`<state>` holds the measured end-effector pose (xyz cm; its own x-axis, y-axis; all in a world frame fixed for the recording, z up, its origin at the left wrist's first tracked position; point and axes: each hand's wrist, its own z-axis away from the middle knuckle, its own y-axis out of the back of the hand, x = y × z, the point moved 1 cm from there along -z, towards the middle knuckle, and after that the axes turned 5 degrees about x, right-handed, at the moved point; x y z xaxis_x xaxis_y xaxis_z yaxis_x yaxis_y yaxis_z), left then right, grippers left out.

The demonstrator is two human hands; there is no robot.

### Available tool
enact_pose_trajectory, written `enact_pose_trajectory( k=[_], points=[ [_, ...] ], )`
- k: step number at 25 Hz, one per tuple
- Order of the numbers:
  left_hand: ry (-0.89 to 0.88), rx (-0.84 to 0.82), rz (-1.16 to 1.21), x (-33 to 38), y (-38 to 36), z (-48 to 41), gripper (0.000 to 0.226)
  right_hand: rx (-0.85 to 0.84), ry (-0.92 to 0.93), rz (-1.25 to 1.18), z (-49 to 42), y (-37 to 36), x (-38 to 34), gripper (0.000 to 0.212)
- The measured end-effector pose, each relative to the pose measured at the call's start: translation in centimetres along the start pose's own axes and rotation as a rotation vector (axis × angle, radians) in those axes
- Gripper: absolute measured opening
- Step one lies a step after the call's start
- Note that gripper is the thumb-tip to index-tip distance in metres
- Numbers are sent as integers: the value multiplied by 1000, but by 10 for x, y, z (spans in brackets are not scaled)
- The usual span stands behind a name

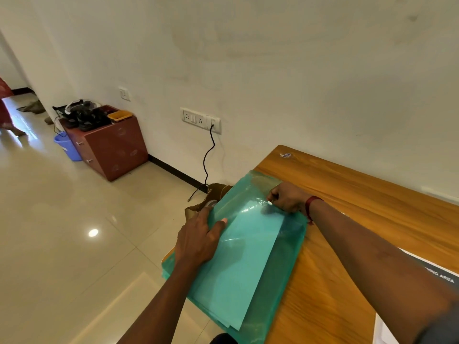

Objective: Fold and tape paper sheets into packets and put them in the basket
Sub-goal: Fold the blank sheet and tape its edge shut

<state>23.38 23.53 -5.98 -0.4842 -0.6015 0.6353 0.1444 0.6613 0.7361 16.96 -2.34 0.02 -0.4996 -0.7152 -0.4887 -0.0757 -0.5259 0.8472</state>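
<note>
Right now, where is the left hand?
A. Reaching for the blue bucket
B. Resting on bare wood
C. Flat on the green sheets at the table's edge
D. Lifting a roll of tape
C: the left hand lies palm down on the green sheets, which overhang the table.

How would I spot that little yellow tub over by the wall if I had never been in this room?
Look to the white wall and find the reddish-brown cabinet standing against it on the tiled floor, with a blue bucket beside it. The yellow tub sits on the cabinet's top at the wall end. It is the only bright thing there; the clutter next to it is black.
</note>
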Motion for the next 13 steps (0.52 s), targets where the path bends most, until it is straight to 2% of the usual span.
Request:
enact_pose_trajectory(
  k=[2, 6, 13],
  points=[
    [-7, 2, 6, -1, 0, 0, 71, -33, 15, 59, -1, -1, -5, 21],
    [-26, 7, 27, -1, 0, 0, 75, -4, -2, -11, -1, -2, -2, 16],
    [-31, 9, 14, 1, 2, 1, 77, 211, 110, 64, 6, -2, -3, 1]
  ],
)
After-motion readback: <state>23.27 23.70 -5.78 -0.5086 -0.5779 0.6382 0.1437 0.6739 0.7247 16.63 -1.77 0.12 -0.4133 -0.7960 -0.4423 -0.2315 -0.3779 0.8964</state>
